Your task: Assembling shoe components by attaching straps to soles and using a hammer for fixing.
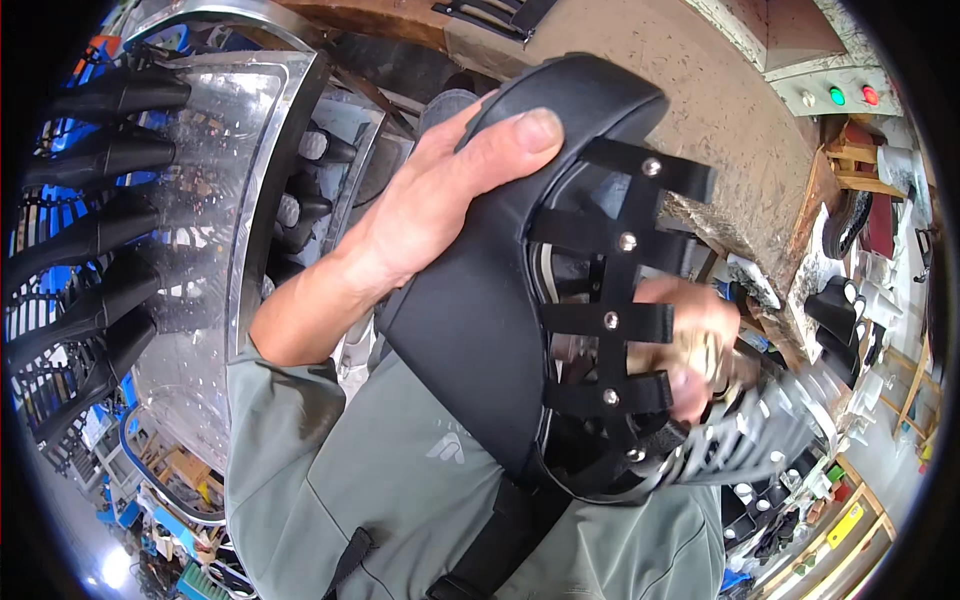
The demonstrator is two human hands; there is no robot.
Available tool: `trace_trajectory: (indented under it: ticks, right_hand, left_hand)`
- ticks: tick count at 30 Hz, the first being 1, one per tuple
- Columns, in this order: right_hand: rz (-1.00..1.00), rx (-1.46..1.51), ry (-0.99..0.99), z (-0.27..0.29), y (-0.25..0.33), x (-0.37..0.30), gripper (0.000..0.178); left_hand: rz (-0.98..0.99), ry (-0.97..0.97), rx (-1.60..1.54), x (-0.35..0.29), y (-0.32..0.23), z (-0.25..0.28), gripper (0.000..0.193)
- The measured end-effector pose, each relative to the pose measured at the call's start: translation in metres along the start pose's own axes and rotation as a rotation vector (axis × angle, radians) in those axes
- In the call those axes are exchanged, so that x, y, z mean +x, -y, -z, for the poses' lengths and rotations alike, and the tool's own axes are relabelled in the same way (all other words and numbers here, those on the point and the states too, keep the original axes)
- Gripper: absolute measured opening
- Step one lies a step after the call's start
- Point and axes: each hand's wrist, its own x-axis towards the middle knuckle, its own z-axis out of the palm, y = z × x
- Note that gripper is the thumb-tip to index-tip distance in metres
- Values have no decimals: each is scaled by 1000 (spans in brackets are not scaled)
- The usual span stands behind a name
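My left hand [430, 205] grips a black wedge sandal [470, 330] in front of my chest, the thumb pressed on its smooth side near the top end. Black straps [605, 240] joined by round silver studs form an open cage along the sandal's right side. Behind and beside those straps is my right hand [695, 325], smeared by motion. Something pale gold is blurred at its fingers, and I cannot make out what it is. More studded straps [760, 430] fan out below it, also blurred.
On my left stands a metal-edged rack [215, 200] with several black wedge shoes [110, 155] lying across it. A brown worktable [690, 90] spreads ahead, with black straps [495, 15] at its far edge. Green and red buttons [853, 96] sit on a machine panel at right.
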Motion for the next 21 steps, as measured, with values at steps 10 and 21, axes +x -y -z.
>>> trace_trajectory:
  ticks: [10, 21]
  right_hand:
    - [376, -239, -105, 0, 10, 5, 37]
    - [668, -616, 85, -3, 23, 32, 36]
  left_hand:
    - [-194, 360, 26, 0, 0, 4, 76]
    - [-238, 553, 56, 3, -1, 18, 88]
